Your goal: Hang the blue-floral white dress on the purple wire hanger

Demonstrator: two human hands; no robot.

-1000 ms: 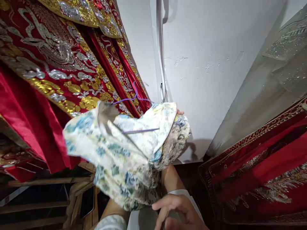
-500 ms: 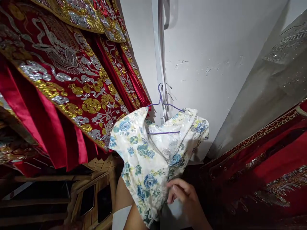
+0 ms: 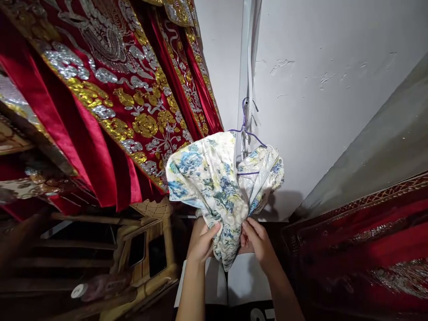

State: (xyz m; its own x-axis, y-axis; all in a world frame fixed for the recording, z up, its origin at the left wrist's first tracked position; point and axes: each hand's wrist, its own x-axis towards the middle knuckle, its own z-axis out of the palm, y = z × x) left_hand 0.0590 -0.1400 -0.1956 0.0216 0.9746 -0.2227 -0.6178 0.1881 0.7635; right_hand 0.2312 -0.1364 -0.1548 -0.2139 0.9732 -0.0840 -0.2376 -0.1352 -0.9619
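White wall point(image 3: 337, 40) fills the background, a red embroidered cloth point(image 3: 110, 107) crowds the floral garment point(image 3: 207, 174) from behind its shoulder on the left, and lower down sits a wooden frame point(image 3: 171, 245) with a white-capped bottle point(image 3: 107, 286) near it. The garment sits on a purple hanger point(image 3: 244, 126), hiding much of the wire, its lower end pinched between thumb and fingers by the left hand point(image 3: 203, 243) and, opposite, the right hand point(image 3: 257, 238). Half a second ago the left hand was out of sight and the garment hung flatter; now its front is gathered narrow.
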